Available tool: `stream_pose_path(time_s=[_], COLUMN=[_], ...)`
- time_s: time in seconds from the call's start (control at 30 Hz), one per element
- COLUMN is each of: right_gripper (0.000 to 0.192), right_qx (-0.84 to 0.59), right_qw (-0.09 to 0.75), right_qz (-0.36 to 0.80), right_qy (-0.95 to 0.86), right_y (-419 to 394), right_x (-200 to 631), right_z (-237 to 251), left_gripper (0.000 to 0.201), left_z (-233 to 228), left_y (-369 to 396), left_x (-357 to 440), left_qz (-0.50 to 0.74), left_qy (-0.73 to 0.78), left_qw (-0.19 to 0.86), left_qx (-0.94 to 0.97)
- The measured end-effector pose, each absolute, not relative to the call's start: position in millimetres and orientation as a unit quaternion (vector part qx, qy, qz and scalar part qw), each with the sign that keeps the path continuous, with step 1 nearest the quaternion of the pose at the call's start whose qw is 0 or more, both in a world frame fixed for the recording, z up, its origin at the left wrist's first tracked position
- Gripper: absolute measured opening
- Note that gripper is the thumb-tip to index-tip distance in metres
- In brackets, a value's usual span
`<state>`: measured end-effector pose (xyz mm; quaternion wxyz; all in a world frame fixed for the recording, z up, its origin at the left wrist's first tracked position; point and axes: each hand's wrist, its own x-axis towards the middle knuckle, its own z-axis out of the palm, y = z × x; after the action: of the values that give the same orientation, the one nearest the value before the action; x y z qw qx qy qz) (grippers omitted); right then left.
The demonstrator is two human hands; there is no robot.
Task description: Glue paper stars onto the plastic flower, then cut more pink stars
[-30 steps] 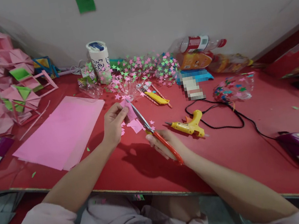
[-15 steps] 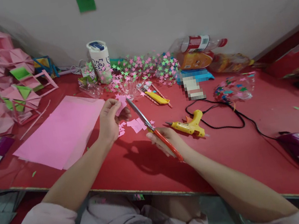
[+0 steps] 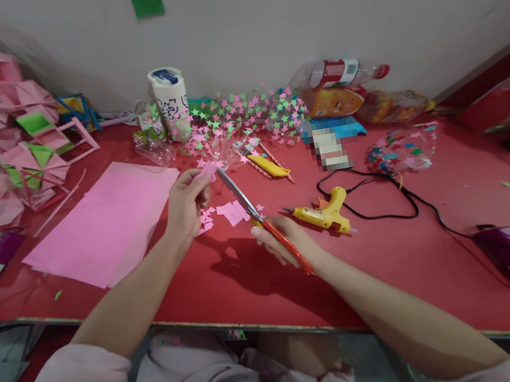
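My right hand grips the scissors by their red handles; their long axis runs from my palm up and to the left, the tips pointing at the small pink paper piece pinched in the fingertips of my left hand; the blades look nearly closed. Pink scraps lie on the red table just left of the scissors; the yellow glue gun lies just right of them; 1 large pink sheet lies well to their left.
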<state>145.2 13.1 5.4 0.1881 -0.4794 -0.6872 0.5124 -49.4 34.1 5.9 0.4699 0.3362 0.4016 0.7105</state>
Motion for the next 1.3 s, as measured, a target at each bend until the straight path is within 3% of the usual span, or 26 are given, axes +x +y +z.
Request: stream_pose_path(time_s=[0.73,1.07,1.3], right_gripper=[0.048,0.048,0.049], right_qx=[-0.465,-0.473,-0.468], right_qw=[0.184,0.217,0.207], right_qz=[0.526,0.536,0.534], right_qy=[-0.688,-0.664,-0.673], right_y=[16,12,10], right_x=[145,142,142], right_z=[4,9,6], left_gripper=[0.014,0.022,0.017], left_z=[11,8,8], left_y=[32,30,28], left_x=[-50,-44,-40], left_qz=[0.701,0.641,0.698], left_qy=[0.406,0.366,0.376], left_qw=[0.473,0.572,0.506], left_qx=[0.346,0.358,0.340])
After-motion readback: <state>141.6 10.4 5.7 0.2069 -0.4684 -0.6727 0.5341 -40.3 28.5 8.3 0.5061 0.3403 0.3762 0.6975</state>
